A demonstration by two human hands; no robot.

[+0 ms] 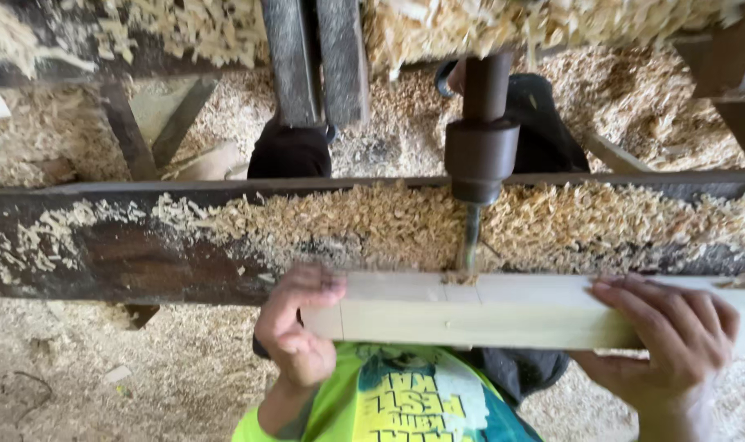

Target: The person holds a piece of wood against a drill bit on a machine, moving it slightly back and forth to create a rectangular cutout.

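- Boring into the pale squared wooden bar [503,311] lying across the shaving-strewn dark bench [102,245]; dark steel drill bit [469,245] touches its top edge
- Left hand [294,331] curled round the bar's end; right hand [675,336] clamped over the other side
- Next, I'd judge: steady downward feed, bar pinned firm

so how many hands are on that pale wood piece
2. The left hand grips the left end of the pale wood piece, fingers curled over its top. The right hand holds it further right, past the drill bit. No other hands show.
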